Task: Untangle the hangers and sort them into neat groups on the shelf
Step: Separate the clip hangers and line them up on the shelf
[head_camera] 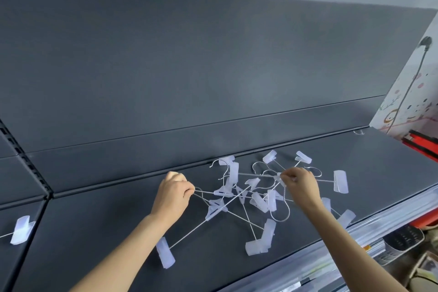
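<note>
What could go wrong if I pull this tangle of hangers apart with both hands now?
1. The left hand and right hand pinch opposite sides of the tangle. Pulling straight apart may lock the crossed hooks and wires tighter instead of freeing them.
2. One clip lies close to the front edge of the shelf. Dragging the pile rightward could likely tip that hanger off.

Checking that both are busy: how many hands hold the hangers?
2. Left hand pinches the tangle at its left edge; right hand pinches it at the upper right. Neither is hidden.
</note>
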Demonstrator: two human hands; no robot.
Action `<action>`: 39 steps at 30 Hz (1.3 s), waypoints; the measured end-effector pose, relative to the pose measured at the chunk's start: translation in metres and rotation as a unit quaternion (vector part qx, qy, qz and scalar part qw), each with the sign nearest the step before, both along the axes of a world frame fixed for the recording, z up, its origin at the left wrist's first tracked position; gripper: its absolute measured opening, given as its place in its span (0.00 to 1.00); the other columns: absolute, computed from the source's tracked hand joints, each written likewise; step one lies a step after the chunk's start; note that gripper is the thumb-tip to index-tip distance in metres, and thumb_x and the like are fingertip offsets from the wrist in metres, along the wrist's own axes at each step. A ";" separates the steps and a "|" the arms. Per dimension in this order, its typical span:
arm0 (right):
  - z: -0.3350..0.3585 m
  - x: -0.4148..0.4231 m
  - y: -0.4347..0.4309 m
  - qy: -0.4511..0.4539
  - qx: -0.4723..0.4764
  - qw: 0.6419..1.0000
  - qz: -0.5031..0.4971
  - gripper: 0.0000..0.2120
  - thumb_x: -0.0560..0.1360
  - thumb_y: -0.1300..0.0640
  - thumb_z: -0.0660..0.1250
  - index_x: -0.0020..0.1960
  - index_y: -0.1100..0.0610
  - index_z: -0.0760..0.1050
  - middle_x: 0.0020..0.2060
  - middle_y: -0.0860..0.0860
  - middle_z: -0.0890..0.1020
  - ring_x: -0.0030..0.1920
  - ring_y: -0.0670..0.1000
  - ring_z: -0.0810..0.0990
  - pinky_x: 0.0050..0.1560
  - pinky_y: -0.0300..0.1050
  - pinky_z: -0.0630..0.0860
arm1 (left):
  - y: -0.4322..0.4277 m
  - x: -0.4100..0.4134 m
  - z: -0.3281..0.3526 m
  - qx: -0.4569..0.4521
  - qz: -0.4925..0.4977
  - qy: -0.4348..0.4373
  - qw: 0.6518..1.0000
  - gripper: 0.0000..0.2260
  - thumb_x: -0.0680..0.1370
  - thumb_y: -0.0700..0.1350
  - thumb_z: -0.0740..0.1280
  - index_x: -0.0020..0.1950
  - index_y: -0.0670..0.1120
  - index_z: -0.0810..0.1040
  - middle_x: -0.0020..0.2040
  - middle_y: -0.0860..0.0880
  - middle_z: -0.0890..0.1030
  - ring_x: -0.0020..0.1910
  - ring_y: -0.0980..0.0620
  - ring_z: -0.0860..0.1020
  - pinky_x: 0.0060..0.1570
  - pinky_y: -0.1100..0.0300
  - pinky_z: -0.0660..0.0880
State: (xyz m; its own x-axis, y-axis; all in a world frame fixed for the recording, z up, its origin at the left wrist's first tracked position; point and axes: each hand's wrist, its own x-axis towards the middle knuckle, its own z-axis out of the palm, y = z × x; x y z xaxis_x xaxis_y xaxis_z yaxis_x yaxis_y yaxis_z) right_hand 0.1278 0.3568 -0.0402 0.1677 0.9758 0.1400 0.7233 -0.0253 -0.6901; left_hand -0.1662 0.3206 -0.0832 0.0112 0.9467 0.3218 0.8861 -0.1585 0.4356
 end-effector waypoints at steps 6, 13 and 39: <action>0.013 0.002 0.005 0.137 -0.017 0.990 -0.009 0.06 0.74 0.63 0.63 0.41 0.61 0.77 0.30 0.52 0.75 0.33 0.54 0.72 0.34 0.43 0.68 | -0.001 -0.005 -0.011 -0.026 0.037 0.026 0.999 0.07 0.65 0.36 0.75 0.33 0.47 0.82 0.37 0.48 0.83 0.43 0.41 0.80 0.44 0.51 0.72; 0.019 -0.024 0.004 0.274 -0.072 0.959 -0.008 0.09 0.75 0.63 0.62 0.36 0.59 0.75 0.28 0.52 0.69 0.28 0.49 0.62 0.28 0.37 0.63 | -0.015 0.051 0.022 0.003 -0.013 -0.060 0.998 0.16 0.72 0.53 0.59 0.47 0.46 0.82 0.42 0.51 0.81 0.46 0.51 0.77 0.49 0.59 0.71; -0.002 -0.090 -0.029 0.028 -0.110 0.979 0.168 0.11 0.73 0.67 0.59 0.51 0.64 0.78 0.43 0.58 0.81 0.43 0.54 0.78 0.44 0.44 0.75 | -0.016 0.014 0.073 -0.022 0.059 -0.469 0.881 0.10 0.77 0.35 0.60 0.37 0.40 0.74 0.35 0.44 0.79 0.28 0.56 0.80 0.30 0.66 0.77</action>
State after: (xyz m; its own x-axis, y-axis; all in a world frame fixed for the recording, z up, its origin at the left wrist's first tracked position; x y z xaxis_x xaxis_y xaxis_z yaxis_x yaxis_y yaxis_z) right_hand 0.0377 0.3280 -0.0417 -0.1672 0.9827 -0.0797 0.6770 0.0556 -0.7339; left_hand -0.1526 0.3049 -0.0101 -0.3386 0.9356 0.0999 0.1414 -0.0544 0.9885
